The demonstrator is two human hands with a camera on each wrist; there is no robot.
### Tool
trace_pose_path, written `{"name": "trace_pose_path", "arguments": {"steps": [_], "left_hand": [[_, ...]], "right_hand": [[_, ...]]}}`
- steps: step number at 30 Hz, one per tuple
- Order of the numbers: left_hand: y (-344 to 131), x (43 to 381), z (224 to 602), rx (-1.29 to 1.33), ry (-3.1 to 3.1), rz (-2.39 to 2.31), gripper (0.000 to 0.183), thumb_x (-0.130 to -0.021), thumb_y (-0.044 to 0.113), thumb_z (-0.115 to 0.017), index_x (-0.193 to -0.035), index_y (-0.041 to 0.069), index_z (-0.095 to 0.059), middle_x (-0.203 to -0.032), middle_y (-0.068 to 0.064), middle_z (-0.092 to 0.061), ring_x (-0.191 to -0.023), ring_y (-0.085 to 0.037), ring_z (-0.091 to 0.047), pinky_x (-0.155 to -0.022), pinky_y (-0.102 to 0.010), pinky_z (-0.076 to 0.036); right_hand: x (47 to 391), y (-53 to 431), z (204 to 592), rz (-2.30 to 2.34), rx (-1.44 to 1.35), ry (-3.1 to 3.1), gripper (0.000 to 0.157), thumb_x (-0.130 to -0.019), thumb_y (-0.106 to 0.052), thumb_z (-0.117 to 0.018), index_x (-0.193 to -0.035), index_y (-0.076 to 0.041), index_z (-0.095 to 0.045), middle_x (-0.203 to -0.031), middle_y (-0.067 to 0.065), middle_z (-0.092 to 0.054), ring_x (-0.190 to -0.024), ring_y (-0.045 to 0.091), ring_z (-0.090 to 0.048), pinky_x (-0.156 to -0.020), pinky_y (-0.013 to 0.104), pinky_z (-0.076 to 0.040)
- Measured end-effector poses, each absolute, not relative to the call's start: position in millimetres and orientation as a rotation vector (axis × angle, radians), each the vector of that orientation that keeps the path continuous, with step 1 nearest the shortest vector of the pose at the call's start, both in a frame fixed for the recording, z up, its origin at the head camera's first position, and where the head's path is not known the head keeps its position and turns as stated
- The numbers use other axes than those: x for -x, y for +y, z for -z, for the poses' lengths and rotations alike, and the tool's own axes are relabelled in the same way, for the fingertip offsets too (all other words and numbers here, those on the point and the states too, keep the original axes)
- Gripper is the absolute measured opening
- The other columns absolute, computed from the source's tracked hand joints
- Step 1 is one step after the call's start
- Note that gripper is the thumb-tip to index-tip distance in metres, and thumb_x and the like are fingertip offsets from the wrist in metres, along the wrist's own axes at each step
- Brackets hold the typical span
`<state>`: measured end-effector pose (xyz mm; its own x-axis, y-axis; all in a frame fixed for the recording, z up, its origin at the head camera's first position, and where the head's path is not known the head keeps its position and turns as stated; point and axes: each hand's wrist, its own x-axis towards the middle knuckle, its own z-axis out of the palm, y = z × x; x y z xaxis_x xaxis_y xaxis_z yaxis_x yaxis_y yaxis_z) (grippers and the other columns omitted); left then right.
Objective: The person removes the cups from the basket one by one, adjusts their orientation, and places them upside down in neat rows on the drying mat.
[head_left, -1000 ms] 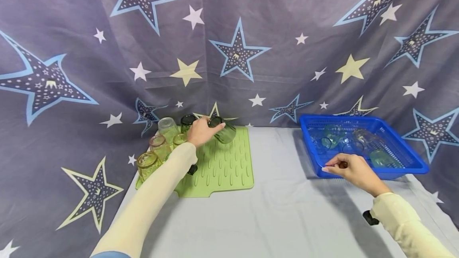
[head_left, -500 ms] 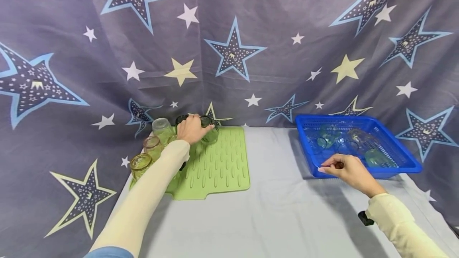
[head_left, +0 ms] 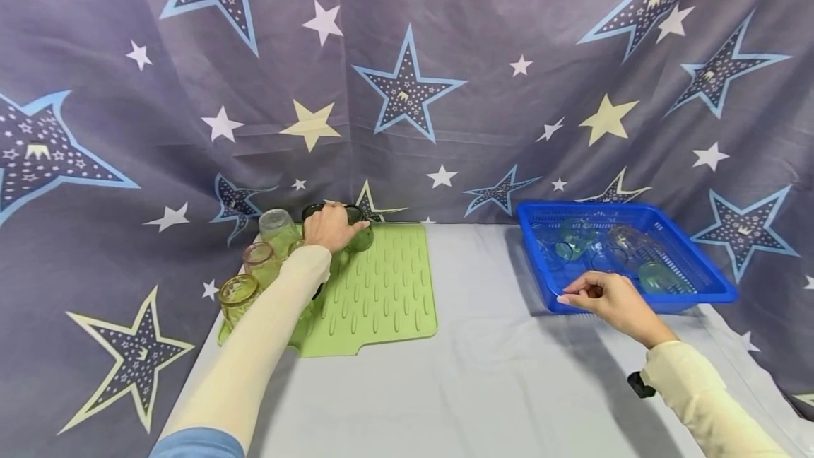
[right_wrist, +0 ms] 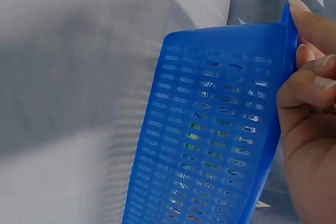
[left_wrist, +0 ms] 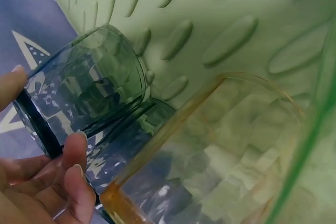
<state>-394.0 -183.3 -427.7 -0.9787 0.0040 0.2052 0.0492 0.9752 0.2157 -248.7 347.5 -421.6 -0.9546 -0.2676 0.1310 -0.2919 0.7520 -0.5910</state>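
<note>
My left hand grips a dark green glass at the back of the green drying mat. In the left wrist view its fingers and thumb hold the glass by its thick end, with the other end down at the ridged mat. A second dark glass stands close on its left, partly hidden by the hand. My right hand pinches the near left rim of the blue basket; the right wrist view shows its thumb and fingers on the rim.
Left on the mat stand a clear glass, a pinkish glass and an amber glass; others are partly behind the left arm. Several glasses, including a greenish glass, lie in the basket. A star-patterned curtain hangs behind the table.
The dark green glass, tilted in my left hand a second ago, has come left and down to the mat beside the other dark glass. My right hand stays at the basket rim.
</note>
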Motion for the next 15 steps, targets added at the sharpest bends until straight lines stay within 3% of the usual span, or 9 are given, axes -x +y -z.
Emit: {"name": "trace_pose_path", "arguments": {"steps": [8,15], "left_hand": [[-181.0,397.9,428.0,0.032,-2.946,0.301,0.058,-0.095,0.064,-0.064,-0.069,0.013,-0.056,-0.067,-0.012,-0.057,-0.051,-0.027,-0.055,-0.046,-0.039,-0.04],[-177.6,401.3,432.4,0.016,-2.974,0.314,0.057,-0.097,0.058,-0.065,-0.066,0.011,-0.057,-0.083,-0.017,-0.06,-0.051,-0.026,-0.054,-0.045,-0.038,-0.039]], "right_hand": [[247.5,347.4,422.5,-0.999,-0.465,-2.877,0.019,-0.089,-0.039,-0.081,-0.096,-0.022,-0.079,-0.069,-0.001,-0.059,-0.059,0.012,-0.049,-0.059,0.027,-0.04],[246.5,347.3,422.4,-1.021,-0.479,-2.868,0.019,-0.09,-0.038,-0.081,-0.096,-0.02,-0.079,-0.07,0.0,-0.058,-0.06,0.011,-0.049,-0.059,0.026,-0.041]]}}
